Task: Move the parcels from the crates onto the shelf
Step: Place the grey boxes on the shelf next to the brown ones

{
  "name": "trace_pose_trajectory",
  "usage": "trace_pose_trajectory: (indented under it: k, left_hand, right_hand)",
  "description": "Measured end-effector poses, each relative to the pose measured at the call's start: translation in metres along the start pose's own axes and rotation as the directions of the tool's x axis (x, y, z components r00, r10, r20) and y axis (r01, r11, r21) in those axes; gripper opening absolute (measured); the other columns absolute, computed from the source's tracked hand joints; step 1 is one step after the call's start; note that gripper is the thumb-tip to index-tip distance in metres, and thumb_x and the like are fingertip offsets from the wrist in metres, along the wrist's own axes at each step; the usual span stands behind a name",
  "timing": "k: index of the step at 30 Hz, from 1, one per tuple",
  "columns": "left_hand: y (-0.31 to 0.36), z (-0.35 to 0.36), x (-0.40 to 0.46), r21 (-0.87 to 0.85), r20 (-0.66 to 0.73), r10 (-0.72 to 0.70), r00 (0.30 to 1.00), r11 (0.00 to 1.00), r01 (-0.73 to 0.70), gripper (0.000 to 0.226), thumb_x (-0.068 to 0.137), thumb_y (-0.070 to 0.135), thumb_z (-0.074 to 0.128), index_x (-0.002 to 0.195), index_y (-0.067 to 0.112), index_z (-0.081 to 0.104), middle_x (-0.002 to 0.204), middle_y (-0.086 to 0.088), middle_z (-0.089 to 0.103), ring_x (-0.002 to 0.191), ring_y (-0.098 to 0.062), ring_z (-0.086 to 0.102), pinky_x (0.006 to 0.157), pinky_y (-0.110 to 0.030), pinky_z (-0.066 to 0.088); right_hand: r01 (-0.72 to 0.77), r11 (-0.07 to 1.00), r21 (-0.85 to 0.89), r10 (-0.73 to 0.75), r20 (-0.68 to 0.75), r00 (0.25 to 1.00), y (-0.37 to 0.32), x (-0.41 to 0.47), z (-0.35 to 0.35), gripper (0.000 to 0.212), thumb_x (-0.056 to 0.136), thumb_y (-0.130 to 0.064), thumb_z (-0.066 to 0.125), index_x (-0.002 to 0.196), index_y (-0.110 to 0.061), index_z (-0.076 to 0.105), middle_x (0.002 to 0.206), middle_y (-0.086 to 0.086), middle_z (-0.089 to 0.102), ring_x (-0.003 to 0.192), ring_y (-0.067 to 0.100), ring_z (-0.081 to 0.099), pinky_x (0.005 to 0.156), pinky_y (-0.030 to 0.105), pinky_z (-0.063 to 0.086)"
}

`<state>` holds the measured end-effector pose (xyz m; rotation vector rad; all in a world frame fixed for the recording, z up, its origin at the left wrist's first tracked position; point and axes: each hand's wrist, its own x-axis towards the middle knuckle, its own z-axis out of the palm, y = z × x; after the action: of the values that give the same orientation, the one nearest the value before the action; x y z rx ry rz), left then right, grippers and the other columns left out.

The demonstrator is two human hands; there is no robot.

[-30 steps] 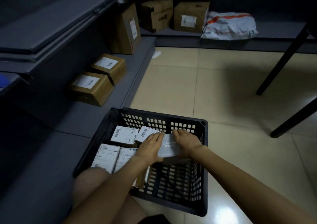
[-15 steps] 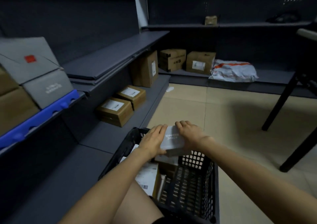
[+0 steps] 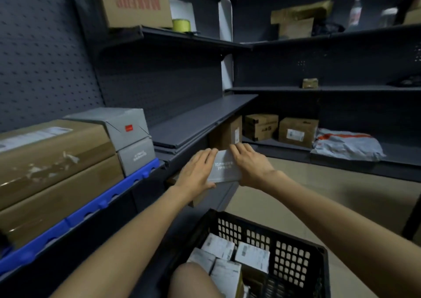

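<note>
Grey box (image 3: pixel 224 166) held in the air between left hand (image 3: pixel 196 172) and right hand (image 3: pixel 249 164), fingers curled over its side edges, above black crate (image 3: pixel 296 252), near middle shelf (image 3: pixel 196 122). Box looks light, rigid, smooth-faced; side grip seems adequate. Shelf is flat dark metal; dim storeroom, tiled floor (image 3: pixel 330 195).

Centre of frame: small grey cardboard parcel (image 3: pixel 224 166) between left hand (image 3: pixel 196 172) and right hand (image 3: pixel 250 164), above black perforated plastic crate (image 3: pixel 293 249) at bottom right, which contains white-labelled parcels (image 3: pixel 251 256). Left: brown and grey cartons (image 3: pixel 132 138) on dark metal shelf (image 3: pixel 193 120). Right background: brown boxes (image 3: pixel 297 132) beside grey plastic mailer bag (image 3: pixel 348 146).
</note>
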<state>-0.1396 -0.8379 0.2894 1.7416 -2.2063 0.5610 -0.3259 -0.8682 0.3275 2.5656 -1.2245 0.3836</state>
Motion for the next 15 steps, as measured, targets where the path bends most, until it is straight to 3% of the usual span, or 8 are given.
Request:
trace_pose_trajectory:
  k: [4,8,15]
  left_hand:
    - [-0.025,-0.047,0.018,0.068,-0.104,-0.004,0.995,0.998,0.011,0.106,0.075,0.046,0.076,0.152,0.012,0.012,0.152,-0.007,0.026,0.14,-0.024,0.026,0.115,-0.036,0.027]
    - [-0.047,-0.09,0.032,0.157,-0.185,-0.022,0.983,0.986,0.051,0.105,0.076,0.044,0.075,0.153,0.01,0.012,0.153,-0.008,0.025,0.142,-0.026,0.023,0.117,-0.035,0.02]
    - [-0.085,-0.144,0.039,0.354,-0.292,-0.008,0.956,0.928,0.116,0.105,0.071,0.043,0.078,0.151,0.009,0.018,0.146,-0.011,0.031,0.137,-0.028,0.03,0.118,-0.04,0.024]
  right_hand:
    - [0.024,1.0,0.013,-0.021,-0.152,0.988,-0.006,0.029,-0.035,0.093,0.07,-0.029,0.08,0.143,-0.008,0.026,0.14,0.009,0.037,0.131,0.027,0.034,0.097,0.033,0.044]
    - [0.053,0.999,0.006,-0.049,-0.298,0.953,-0.011,0.057,-0.067,0.093,0.075,-0.033,0.077,0.146,-0.007,0.023,0.144,0.01,0.034,0.135,0.027,0.032,0.101,0.033,0.042]
    - [0.111,0.994,-0.001,-0.1,-0.449,0.888,-0.027,0.104,-0.099,0.089,0.073,-0.027,0.077,0.144,-0.009,0.028,0.142,0.007,0.038,0.132,0.025,0.037,0.09,0.032,0.049]
